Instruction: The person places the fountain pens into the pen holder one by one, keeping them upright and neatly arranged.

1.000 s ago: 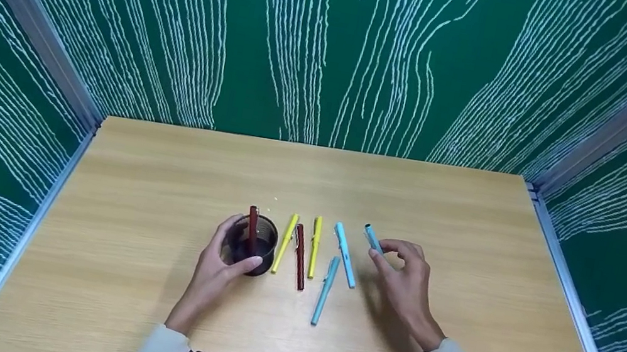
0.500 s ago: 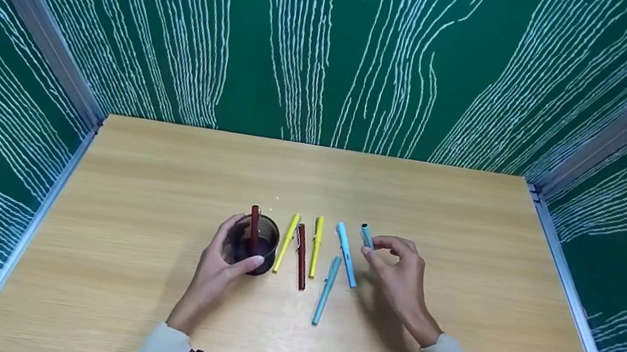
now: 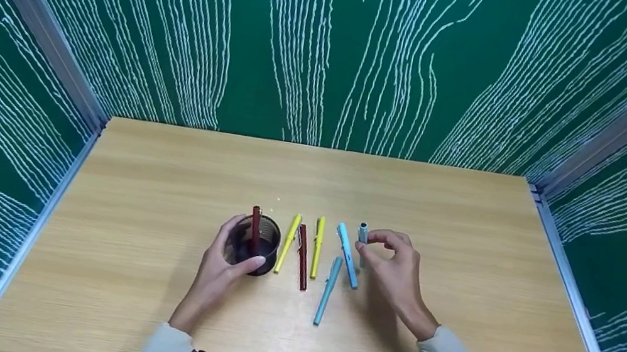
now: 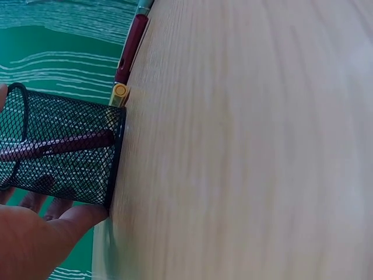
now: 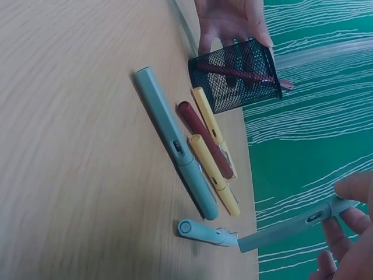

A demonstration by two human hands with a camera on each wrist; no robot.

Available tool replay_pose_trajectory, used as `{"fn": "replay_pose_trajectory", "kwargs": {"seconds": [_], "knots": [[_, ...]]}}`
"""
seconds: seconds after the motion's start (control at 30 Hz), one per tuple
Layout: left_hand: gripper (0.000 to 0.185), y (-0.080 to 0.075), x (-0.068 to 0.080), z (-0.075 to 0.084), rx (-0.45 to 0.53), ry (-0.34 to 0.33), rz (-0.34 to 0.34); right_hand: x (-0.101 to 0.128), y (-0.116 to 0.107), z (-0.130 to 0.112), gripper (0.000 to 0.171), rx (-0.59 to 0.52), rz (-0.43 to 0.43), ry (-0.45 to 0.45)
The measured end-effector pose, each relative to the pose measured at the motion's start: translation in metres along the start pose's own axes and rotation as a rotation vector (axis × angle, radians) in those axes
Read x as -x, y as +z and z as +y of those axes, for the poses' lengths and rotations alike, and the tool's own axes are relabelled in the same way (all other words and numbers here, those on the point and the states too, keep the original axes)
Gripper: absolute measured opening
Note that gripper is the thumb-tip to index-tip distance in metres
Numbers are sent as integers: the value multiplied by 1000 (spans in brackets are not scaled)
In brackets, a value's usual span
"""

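Lifting off the wooden table (image 3: 470,228), a light blue pen (image 3: 363,235) has swung from slanted to nearly upright, pinched in the right hand (image 3: 393,269) and apparently bound for the black mesh cup (image 3: 257,243), which the left hand (image 3: 221,269) grips. A dark red pen (image 3: 255,227) stands inside; slim plastic pens lie between.

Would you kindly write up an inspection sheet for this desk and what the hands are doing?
Surface: wooden table, light grain.
Job's things: black mesh cup with a dark red pen standing inside; light blue pen lifted off the table.
Clutter: two yellow pens, one red pen and two blue pens lie beside the cup.
Hands: left hand grips the cup; right hand pinches the lifted pen.
Cables: nothing seen.
Surroundings: green patterned walls.
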State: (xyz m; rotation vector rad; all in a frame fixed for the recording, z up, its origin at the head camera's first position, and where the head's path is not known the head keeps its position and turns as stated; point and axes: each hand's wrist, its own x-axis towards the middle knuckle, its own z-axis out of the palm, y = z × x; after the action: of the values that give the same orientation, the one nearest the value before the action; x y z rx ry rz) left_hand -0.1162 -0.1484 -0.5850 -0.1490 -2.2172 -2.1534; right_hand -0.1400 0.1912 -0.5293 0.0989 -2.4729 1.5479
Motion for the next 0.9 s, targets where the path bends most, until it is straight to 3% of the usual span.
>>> {"fn": "replay_pose_trajectory", "kwargs": {"seconds": [0.2, 0.9], "knots": [[89, 1, 0, -1, 54, 10, -18, -1, 2, -4, 11, -13, 8, -19], [90, 2, 2, 1, 33, -9, -1, 0, 9, -15, 10, -23, -17, 19]]}}
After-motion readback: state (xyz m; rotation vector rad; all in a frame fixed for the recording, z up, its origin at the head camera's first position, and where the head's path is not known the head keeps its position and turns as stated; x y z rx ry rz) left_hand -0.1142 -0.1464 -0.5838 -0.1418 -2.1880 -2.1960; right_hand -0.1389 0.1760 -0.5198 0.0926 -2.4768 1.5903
